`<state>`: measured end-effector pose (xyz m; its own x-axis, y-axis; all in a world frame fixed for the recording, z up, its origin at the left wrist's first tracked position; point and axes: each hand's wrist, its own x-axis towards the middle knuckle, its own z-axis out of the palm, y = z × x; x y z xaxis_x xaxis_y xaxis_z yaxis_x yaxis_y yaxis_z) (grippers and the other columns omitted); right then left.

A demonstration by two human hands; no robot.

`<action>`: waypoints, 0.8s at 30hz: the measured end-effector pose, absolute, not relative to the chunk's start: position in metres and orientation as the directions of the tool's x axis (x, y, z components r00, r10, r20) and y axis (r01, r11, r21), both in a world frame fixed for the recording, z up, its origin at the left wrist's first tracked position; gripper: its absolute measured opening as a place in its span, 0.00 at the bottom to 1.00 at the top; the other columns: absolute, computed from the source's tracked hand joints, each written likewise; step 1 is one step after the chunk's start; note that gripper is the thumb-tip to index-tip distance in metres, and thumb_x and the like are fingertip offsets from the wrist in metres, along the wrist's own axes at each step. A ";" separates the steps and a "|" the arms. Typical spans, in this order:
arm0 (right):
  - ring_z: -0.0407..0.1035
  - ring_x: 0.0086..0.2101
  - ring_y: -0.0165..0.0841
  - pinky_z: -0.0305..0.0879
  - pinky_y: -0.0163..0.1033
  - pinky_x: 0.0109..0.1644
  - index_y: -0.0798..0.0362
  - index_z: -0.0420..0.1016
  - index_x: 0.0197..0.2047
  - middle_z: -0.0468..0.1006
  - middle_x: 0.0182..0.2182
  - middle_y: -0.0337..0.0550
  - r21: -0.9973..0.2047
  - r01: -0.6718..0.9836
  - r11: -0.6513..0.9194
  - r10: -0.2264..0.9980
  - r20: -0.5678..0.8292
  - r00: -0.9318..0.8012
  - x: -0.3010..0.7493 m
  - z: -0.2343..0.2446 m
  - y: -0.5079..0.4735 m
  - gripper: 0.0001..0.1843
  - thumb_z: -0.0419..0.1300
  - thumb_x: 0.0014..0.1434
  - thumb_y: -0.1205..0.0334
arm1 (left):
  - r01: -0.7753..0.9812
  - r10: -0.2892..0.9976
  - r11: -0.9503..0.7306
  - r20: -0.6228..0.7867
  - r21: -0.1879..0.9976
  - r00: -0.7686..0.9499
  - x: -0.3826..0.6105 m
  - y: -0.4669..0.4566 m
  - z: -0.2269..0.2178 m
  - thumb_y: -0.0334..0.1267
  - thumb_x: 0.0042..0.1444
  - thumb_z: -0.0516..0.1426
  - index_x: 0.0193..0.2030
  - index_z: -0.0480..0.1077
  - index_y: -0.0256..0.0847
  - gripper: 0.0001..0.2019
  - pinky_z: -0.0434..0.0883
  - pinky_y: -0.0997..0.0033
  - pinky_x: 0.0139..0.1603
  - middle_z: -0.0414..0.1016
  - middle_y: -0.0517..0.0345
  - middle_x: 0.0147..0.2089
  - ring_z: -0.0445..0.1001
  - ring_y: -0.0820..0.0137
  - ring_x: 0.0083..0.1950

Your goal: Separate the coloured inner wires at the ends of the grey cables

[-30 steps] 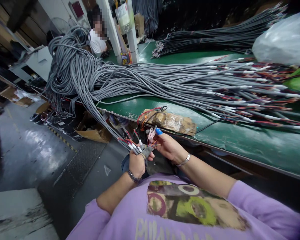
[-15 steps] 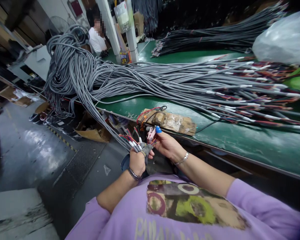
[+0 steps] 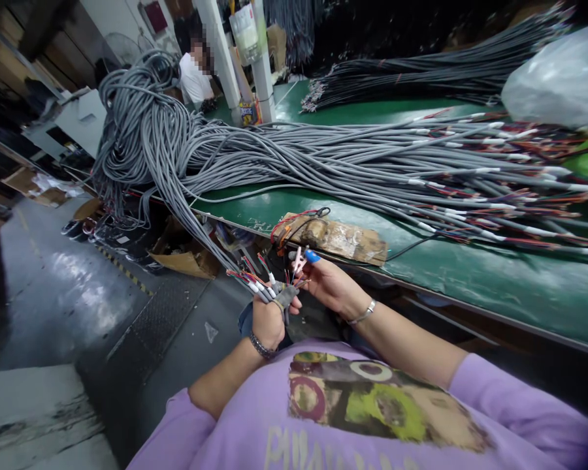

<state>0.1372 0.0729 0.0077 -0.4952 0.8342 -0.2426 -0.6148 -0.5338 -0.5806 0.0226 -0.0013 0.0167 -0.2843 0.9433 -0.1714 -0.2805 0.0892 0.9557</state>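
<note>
My left hand (image 3: 268,321) is closed round a bunch of grey cable ends (image 3: 261,287) with stripped coloured wires fanning out above the fist. My right hand (image 3: 329,282) pinches a small pink clip (image 3: 298,260) between thumb and a blue-capped fingertip, right beside the wire tips. Both hands are held in front of my chest, just below the edge of the green table (image 3: 470,274). The cables run up from my fist to the big grey cable bundle (image 3: 294,156) lying across the table.
A taped brown block with red and black leads (image 3: 333,236) sits at the table edge above my hands. Dark cable bundles (image 3: 421,72) and a clear plastic bag (image 3: 558,78) lie at the back. A person in white (image 3: 195,77) stands far left; cardboard (image 3: 183,258) lies on the floor.
The hands have barely shifted; the right hand with the clip stays at the wire tips. The view has moved slightly.
</note>
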 end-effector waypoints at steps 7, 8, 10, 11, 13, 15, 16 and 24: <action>0.65 0.26 0.28 0.65 0.36 0.33 0.54 0.75 0.32 0.75 0.27 0.40 -0.711 -0.585 -0.390 0.909 -0.198 -0.366 0.137 0.002 0.072 0.18 0.63 0.51 0.45 | -0.300 0.929 0.112 -0.207 0.947 -0.308 0.025 0.005 0.020 0.43 0.41 0.63 0.20 0.69 0.36 0.12 0.63 0.79 0.19 0.70 0.60 0.18 0.66 0.78 0.19; 0.65 0.26 0.28 0.65 0.36 0.33 0.54 0.76 0.32 0.75 0.27 0.40 -0.734 -0.576 -0.361 0.920 -0.178 -0.350 0.136 0.001 0.072 0.19 0.62 0.51 0.44 | -0.300 0.928 0.117 -0.212 0.947 -0.306 0.026 0.005 0.020 0.43 0.41 0.63 0.21 0.70 0.36 0.12 0.63 0.79 0.20 0.70 0.60 0.18 0.66 0.78 0.19; 0.65 0.26 0.28 0.65 0.36 0.33 0.54 0.76 0.31 0.74 0.25 0.40 -0.748 -0.561 -0.355 0.916 -0.159 -0.368 0.136 0.000 0.073 0.21 0.62 0.50 0.42 | -0.297 0.929 0.120 -0.212 0.947 -0.303 0.027 0.006 0.020 0.44 0.41 0.64 0.21 0.70 0.36 0.13 0.63 0.79 0.20 0.70 0.60 0.18 0.66 0.78 0.18; 0.65 0.25 0.28 0.65 0.36 0.32 0.54 0.76 0.30 0.74 0.24 0.40 -0.740 -0.555 -0.379 0.902 -0.162 -0.400 0.136 0.000 0.074 0.22 0.62 0.49 0.41 | -0.294 0.930 0.119 -0.210 0.948 -0.301 0.027 0.007 0.019 0.44 0.41 0.64 0.22 0.70 0.36 0.13 0.63 0.79 0.20 0.69 0.60 0.18 0.65 0.78 0.18; 0.65 0.25 0.29 0.64 0.36 0.30 0.54 0.76 0.29 0.73 0.22 0.40 -0.710 -0.552 -0.438 0.869 -0.176 -0.463 0.135 0.001 0.076 0.23 0.62 0.49 0.40 | -0.291 0.932 0.116 -0.205 0.950 -0.299 0.027 0.007 0.018 0.44 0.41 0.64 0.22 0.69 0.36 0.13 0.63 0.78 0.20 0.69 0.61 0.18 0.65 0.78 0.18; 0.66 0.24 0.29 0.64 0.36 0.29 0.53 0.77 0.30 0.74 0.22 0.40 -0.680 -0.564 -0.469 0.854 -0.186 -0.485 0.133 0.001 0.078 0.22 0.62 0.49 0.40 | -0.295 0.932 0.114 -0.205 0.949 -0.300 0.027 0.008 0.016 0.44 0.42 0.63 0.21 0.69 0.36 0.13 0.63 0.78 0.20 0.69 0.61 0.18 0.66 0.78 0.18; 0.66 0.24 0.29 0.64 0.36 0.29 0.53 0.77 0.30 0.74 0.23 0.40 -0.670 -0.575 -0.470 0.857 -0.190 -0.479 0.132 0.001 0.079 0.22 0.62 0.49 0.41 | -0.299 0.931 0.115 -0.208 0.947 -0.301 0.027 0.008 0.015 0.44 0.42 0.63 0.21 0.69 0.36 0.13 0.63 0.78 0.19 0.69 0.61 0.18 0.66 0.77 0.18; 0.66 0.25 0.28 0.64 0.35 0.30 0.52 0.75 0.30 0.75 0.24 0.39 -0.654 -0.584 -0.480 0.860 -0.218 -0.462 0.131 -0.001 0.077 0.23 0.61 0.50 0.39 | -0.299 0.935 0.122 -0.210 0.947 -0.285 0.027 0.007 0.014 0.42 0.43 0.63 0.21 0.69 0.36 0.12 0.63 0.78 0.19 0.69 0.60 0.17 0.66 0.77 0.18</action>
